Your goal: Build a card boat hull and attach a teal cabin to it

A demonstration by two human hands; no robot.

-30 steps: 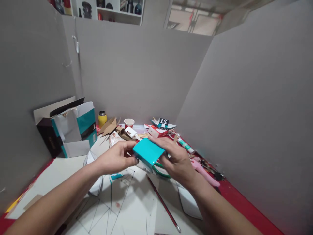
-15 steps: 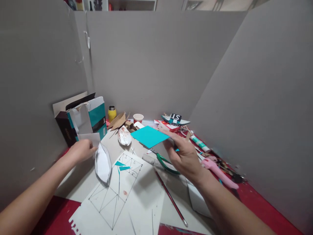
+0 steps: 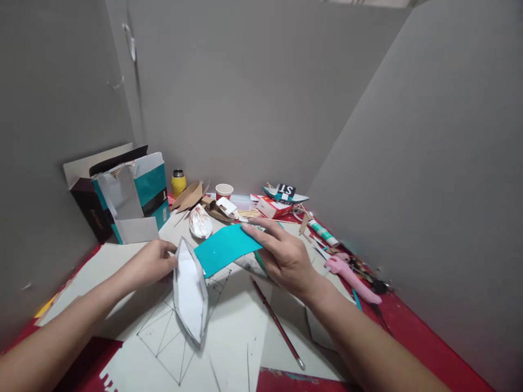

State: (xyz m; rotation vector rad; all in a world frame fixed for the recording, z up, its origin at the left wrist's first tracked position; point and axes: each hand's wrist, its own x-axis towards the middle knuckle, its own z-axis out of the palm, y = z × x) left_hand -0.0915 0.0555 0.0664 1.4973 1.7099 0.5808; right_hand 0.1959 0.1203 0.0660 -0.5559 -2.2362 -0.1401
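My left hand (image 3: 157, 261) pinches the left side of a white boat-shaped paper hull (image 3: 190, 294), pointed at both ends and tilted above the drawing sheet. In my right hand (image 3: 281, 250) is a teal piece of card (image 3: 226, 245), slightly bent, gripped at its right end. The card's left end meets or overlaps the hull's right edge; whether they touch I cannot tell. Beneath them lies a white sheet (image 3: 155, 375) with pencilled triangles. Green-handled scissors (image 3: 261, 265) are mostly hidden behind my right hand.
A dark red pencil (image 3: 278, 322) lies beside the sheet. To the right is a pink glue gun (image 3: 353, 280). Torn boxes (image 3: 151, 185), a yellow bottle (image 3: 178, 183), a paper cup (image 3: 224, 191) and a small model boat (image 3: 286, 194) line the back. Grey partitions enclose the table.
The hull has risen off the sheet in my left hand and moved right. My right hand has brought the teal card left and down towards it. The view has shifted slightly.
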